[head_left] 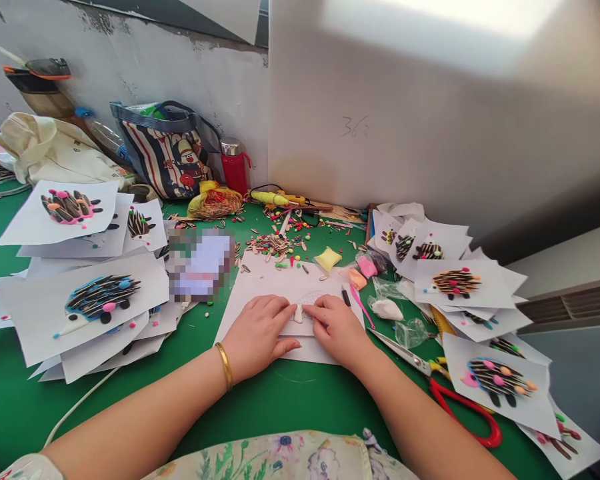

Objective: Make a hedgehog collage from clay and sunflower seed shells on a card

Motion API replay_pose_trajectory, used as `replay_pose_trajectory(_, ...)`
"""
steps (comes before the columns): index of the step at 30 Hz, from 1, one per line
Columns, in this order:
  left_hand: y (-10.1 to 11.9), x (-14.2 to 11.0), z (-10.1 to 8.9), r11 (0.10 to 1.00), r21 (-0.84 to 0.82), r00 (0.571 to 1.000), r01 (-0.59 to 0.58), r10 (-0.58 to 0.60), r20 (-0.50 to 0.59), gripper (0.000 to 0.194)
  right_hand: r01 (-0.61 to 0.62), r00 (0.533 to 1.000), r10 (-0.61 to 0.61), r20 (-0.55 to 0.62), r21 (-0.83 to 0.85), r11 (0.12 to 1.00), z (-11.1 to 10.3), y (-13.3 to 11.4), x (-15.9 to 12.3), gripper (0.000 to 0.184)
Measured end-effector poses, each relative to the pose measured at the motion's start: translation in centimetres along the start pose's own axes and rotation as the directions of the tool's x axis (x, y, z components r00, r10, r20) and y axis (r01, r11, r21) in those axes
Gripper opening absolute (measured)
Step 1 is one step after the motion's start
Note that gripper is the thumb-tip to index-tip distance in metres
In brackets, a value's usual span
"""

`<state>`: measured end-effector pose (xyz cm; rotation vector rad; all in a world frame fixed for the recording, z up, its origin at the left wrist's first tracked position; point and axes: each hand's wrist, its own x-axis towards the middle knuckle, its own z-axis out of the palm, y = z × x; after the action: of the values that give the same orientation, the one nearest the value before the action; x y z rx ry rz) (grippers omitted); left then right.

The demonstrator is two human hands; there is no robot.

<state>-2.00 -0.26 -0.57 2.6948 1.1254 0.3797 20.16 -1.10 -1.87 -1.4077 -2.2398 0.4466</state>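
Observation:
A small piece of white modelling clay (299,313) lies on a sheet of white paper (250,283), over a pencil-like drawing of a hedgehog (314,297). My left hand (260,327) rests on the paper with its index fingertip against the clay's left side; its thumb is held apart. From the right, my right hand (341,327) touches the clay with its stretched index finger, the thumb apart and the other fingers partly bent. Neither hand closes round the clay. Beside my right hand are a black pen (346,296) and a pink modelling tool (362,308).
Finished seed hedgehog pictures form stacks at left (155,267) and right (490,280). Red-handled scissors (465,407) lie by my right forearm. Sunflower seeds (270,245) and wrapped yellow clay (327,259) sit behind the paper. A striped bag (150,153) and red flask (234,170) stand at the back.

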Motion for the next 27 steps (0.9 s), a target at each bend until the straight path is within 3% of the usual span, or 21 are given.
replay_pose_trajectory(6, 0.29, 0.13, -0.02, 0.999, 0.05, 1.0, 0.002, -0.003, 0.011, 0.057, 0.018, 1.0, -0.018, -0.005, 0.013, 1.0, -0.25, -0.03, -0.11, 0.04)
replay_pose_trajectory(14, -0.08, 0.12, -0.04, 1.0, 0.005, 1.0, 0.002, -0.002, -0.002, 0.052, 0.078, 0.997, -0.077, 0.011, -0.062, 0.995, -0.43, -0.34, -0.32, 0.041)
replay_pose_trajectory(22, -0.19, 0.08, -0.11, 0.999, -0.033, 1.0, -0.005, 0.004, -0.02, 0.052, 0.062, 0.998, -0.062, -0.002, 0.021, 0.998, -0.57, 0.16, -0.35, 0.044)
replay_pose_trajectory(27, -0.26, 0.02, -0.14, 0.998, -0.056, 0.999, -0.017, 0.015, -0.034, 0.049, 0.098, 0.995, -0.098, 0.026, -0.037, 0.994, -0.54, -0.09, -0.37, 0.04)
